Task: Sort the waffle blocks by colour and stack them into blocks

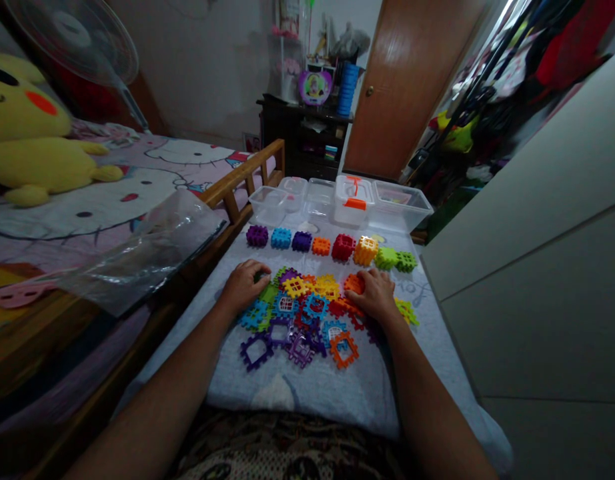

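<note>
Our left hand (243, 285) and right hand (377, 293) flank a loose heap of plastic pieces (307, 313).
We would do best to lift single pieces from the top by their notched edges, so that overlapping neighbours do not drag along, and to keep our fingers clear of the row of stacks (343, 247) just beyond our grip. The heap lies between our hands and spills back toward us; an orange piece (354, 283) sits under our right fingertips, pinched or merely touched, we cannot tell. Our left fingers curl beside green pieces (268, 293); whether they hold anything, we cannot tell.
</note>
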Tool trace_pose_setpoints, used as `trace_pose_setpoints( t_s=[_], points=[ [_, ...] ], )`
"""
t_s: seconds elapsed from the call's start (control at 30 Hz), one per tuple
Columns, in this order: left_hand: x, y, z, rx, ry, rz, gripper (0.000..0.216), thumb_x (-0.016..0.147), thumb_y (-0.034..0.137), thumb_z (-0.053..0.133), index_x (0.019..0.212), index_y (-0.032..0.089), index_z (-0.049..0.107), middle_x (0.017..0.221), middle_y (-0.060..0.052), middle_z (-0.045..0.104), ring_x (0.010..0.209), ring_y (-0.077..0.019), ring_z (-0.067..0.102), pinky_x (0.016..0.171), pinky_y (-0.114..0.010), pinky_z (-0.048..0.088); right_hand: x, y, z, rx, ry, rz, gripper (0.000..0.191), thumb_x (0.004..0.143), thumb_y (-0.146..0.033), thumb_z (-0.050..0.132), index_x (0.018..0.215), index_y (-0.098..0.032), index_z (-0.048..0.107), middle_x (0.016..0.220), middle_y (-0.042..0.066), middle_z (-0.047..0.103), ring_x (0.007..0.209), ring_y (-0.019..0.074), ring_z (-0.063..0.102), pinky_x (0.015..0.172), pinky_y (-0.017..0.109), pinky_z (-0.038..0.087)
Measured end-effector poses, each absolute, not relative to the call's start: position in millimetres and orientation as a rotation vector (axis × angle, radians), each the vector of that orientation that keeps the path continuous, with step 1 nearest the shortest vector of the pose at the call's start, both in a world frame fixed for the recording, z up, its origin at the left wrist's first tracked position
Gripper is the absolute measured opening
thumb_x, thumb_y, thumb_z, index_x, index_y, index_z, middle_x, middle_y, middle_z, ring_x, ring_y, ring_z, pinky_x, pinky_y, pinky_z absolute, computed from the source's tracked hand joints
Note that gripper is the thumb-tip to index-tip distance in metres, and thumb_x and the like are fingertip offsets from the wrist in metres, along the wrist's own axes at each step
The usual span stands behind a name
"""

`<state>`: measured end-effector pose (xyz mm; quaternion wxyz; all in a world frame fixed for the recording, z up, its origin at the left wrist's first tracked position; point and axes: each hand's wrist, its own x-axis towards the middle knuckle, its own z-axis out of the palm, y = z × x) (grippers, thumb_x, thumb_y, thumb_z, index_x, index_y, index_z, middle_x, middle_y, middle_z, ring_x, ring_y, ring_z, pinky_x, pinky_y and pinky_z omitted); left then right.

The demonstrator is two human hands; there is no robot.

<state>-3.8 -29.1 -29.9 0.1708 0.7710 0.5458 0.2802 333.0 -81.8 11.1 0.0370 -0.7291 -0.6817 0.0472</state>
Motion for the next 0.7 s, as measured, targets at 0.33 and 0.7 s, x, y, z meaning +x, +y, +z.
trace_pose_setpoints(
  t_s=[0.33,0.7],
  points=[
    [-5,-28,-32,2.198,1.534,0.808,0.025,0.084,0.037,0.052,0.090,0.018,0.068,0.097,-0.009,0.066,0.098,-0.0284,0.061,0.092,-0.043,0.046,330,-78,23,-2.281,-2.151,0.147,0.043,0.081,-0.055,0.061,0.105,-0.020,0.068,0.115,0.012,0.061,0.109,0.0322,0.052,0.087,0.041,0.037],
    [-4,-28,-33,2.223,1.537,0.817,0.020,0.083,0.032,0.054,0.089,0.020,0.069,0.097,-0.007,0.067,0.097,-0.0265,0.061,0.093,-0.042,0.046,332,-78,28,-2.112,-2.160,0.002,0.040,0.079,-0.051,0.066,0.104,-0.019,0.069,0.110,0.012,0.064,0.103,0.0301,0.052,0.087,0.041,0.036]
  ],
)
